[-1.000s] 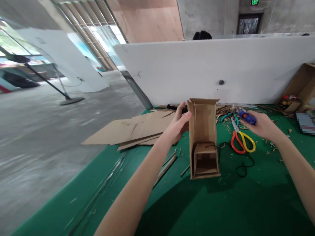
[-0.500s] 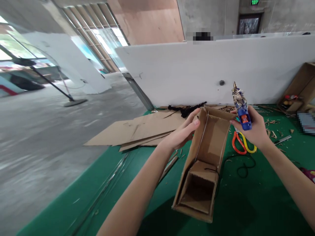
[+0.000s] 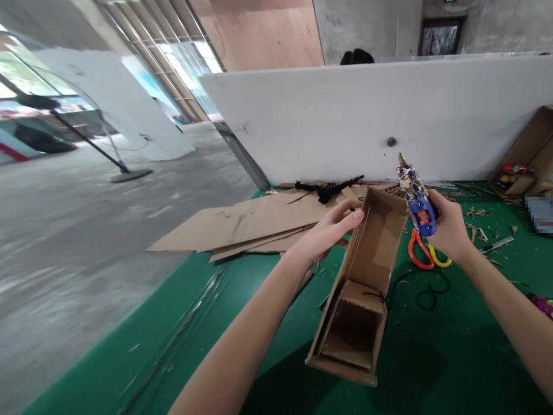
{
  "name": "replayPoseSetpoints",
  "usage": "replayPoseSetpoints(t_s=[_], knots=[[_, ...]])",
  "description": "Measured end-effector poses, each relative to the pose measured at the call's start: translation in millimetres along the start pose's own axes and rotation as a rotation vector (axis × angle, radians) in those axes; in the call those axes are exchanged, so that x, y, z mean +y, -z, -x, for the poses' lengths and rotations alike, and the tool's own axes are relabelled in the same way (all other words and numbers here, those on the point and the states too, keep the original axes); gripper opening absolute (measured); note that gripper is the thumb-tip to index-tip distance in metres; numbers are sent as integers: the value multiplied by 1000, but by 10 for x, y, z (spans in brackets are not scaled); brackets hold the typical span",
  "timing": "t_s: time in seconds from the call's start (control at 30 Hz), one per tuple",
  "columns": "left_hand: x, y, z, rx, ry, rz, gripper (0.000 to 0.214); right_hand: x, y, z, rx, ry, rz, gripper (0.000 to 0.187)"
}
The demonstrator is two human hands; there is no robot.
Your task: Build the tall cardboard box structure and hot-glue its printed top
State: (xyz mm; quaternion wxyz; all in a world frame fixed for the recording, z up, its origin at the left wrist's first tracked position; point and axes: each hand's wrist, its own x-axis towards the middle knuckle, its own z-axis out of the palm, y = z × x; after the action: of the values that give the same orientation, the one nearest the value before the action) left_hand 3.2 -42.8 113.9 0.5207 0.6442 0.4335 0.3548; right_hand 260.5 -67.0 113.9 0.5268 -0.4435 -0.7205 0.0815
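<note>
Glue gun [image 3: 419,204]: we'd raised it beside the box [image 3: 374,251]
Left hand [image 3: 330,230]: pinched box wall
Right hand [image 3: 449,225]: fingers curled round gun
Cardboard [image 3: 246,225]: overhung our bench's [image 3: 203,346] left edge

Clock hours run from the cardboard box [image 3: 372,251], slanted over the green table [image 3: 432,369]: the left hand [image 3: 330,231] grips its rim at eleven; the right hand [image 3: 450,222] holds a blue glue gun [image 3: 419,203] at one — nozzle up; scissors [image 3: 411,246] lie at two, black cord [image 3: 448,283] at three, cardboard sheets [image 3: 259,223] at ten.
</note>
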Motion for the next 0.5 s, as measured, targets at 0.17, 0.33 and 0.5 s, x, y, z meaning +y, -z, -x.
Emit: replayPoseSetpoints(t_s=[0.17, 0.33, 0.5], knots=[[75, -49, 36, 14, 67, -83, 78, 83, -5, -10, -44, 44, -5, 16], [8, -61, -32, 6, 102, 32, 76, 118, -26, 2, -54, 56, -3, 20], [-85, -53, -114, 17, 72, 157, 72, 133, -34, 12, -26, 52, 20, 18]])
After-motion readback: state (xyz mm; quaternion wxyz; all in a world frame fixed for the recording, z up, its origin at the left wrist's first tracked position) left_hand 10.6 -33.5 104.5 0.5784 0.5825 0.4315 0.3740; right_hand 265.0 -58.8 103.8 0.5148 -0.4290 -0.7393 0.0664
